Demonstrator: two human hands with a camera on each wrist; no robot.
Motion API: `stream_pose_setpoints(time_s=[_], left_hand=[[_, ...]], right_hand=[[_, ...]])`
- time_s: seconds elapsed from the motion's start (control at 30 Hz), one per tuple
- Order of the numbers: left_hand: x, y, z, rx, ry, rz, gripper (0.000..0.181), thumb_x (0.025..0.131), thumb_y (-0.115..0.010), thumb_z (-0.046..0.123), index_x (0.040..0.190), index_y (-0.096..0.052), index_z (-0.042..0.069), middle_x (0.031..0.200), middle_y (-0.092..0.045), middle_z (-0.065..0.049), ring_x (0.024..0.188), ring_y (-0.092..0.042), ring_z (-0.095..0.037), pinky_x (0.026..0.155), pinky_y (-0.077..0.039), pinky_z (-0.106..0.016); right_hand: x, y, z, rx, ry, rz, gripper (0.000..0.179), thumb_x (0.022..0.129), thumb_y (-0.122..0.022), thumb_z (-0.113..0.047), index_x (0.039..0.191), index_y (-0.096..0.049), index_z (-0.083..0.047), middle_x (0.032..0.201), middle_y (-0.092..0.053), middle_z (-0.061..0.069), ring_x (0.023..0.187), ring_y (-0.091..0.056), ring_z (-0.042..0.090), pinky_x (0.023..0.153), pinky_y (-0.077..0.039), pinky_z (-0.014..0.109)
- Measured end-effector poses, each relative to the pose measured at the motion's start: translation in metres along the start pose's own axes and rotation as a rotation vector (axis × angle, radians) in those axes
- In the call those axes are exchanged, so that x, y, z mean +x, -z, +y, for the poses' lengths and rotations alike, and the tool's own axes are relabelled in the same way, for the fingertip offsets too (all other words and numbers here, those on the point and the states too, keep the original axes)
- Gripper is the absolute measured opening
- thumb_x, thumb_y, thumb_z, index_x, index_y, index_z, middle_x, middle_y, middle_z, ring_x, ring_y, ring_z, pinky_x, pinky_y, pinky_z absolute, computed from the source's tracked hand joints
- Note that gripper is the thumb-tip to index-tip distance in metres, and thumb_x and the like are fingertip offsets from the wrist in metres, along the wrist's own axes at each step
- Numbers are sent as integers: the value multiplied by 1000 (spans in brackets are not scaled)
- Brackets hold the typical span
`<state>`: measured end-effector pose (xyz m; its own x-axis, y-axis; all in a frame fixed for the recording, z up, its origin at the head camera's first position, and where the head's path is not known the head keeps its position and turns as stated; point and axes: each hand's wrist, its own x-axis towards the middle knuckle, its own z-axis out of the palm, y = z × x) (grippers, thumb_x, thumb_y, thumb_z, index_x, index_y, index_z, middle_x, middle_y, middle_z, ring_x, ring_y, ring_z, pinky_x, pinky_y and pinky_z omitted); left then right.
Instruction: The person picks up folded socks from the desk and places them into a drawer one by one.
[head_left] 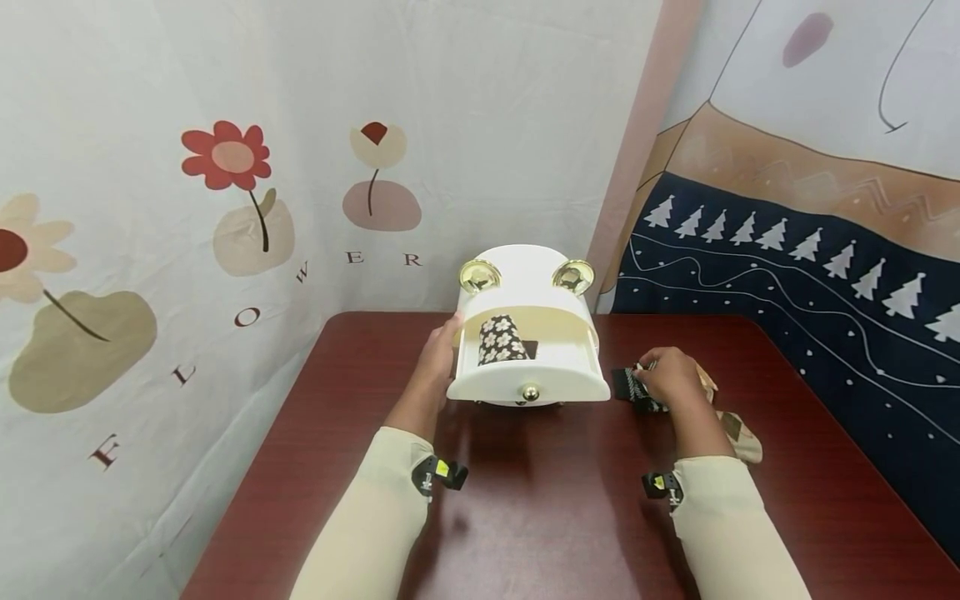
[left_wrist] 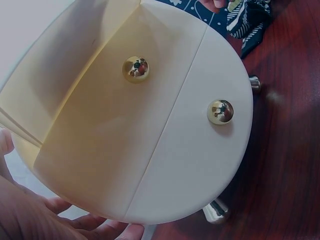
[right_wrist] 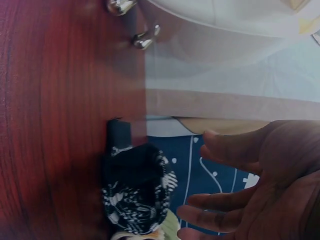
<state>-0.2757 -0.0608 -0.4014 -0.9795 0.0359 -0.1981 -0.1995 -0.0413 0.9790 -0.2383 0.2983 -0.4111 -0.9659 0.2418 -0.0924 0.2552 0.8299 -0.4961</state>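
Observation:
A white rounded drawer box point(head_left: 521, 262) with gold ear-like discs stands on short metal legs. Its upper drawer point(head_left: 558, 385) is pulled out, holding a black cloth piece with white flowers point(head_left: 498, 340). My left hand point(head_left: 435, 358) rests along the box's left side; in the left wrist view its fingers point(left_wrist: 90, 220) lie against the curved edge. To the right of the box, my right hand point(head_left: 671, 375) is over a black-and-white patterned cloth point(head_left: 641, 398) that looks like a folded sock. In the right wrist view its fingers point(right_wrist: 215, 200) are spread, apart from that cloth point(right_wrist: 137, 192).
A beige cloth with brown patches point(head_left: 742, 437) lies by the right forearm on the dark red table point(head_left: 540, 508). Two gold knobs, one upper point(left_wrist: 136, 69) and one lower point(left_wrist: 221, 112), stick out of the box front. Printed fabric walls point(head_left: 480, 125) stand behind the table.

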Motion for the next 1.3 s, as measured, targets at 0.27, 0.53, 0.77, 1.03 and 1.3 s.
stream_pose_setpoints(time_s=[0.27, 0.53, 0.77, 1.03, 1.3], left_hand=[[2, 0, -1, -7, 8, -3, 68, 109, -45, 65, 155, -48, 14, 123, -61, -9, 112, -58, -23, 101, -48, -49], [2, -1, 0, -6, 6, 3, 69, 109, -45, 66, 155, -48, 14, 124, -62, -10, 113, -59, -23, 99, -49, -47], [2, 0, 0, -6, 6, -2, 68, 109, -45, 66, 153, -50, 14, 121, -62, -9, 110, -59, -22, 98, -48, -46], [3, 0, 0, 5, 3, 2, 69, 108, -45, 66, 152, -51, 13, 121, -63, -8, 113, -58, -22, 99, -47, -47], [4, 1, 0, 13, -20, -10, 64, 111, -43, 63, 147, -55, 12, 116, -64, -7, 108, -60, -21, 97, -50, -48]], right_hand=[[9, -4, 7, -19, -56, -42, 36, 99, -58, -5, 132, -72, 1, 139, -64, 35, 119, -62, 50, 93, -56, 53], [15, -7, 10, -71, -57, -58, 44, 92, -54, 2, 132, -73, -1, 138, -66, 32, 106, -62, 40, 80, -57, 44], [18, -14, 14, -110, 58, -38, 36, 97, -56, -2, 127, -75, 2, 129, -71, 30, 107, -66, 40, 94, -58, 49], [19, -22, 18, -49, 96, 7, 40, 86, -58, 4, 120, -78, 2, 127, -70, 34, 96, -60, 35, 71, -48, 32], [23, -30, 23, 24, 51, -57, 39, 93, -68, 2, 131, -75, -1, 148, -49, 42, 123, -55, 44, 91, -53, 43]])
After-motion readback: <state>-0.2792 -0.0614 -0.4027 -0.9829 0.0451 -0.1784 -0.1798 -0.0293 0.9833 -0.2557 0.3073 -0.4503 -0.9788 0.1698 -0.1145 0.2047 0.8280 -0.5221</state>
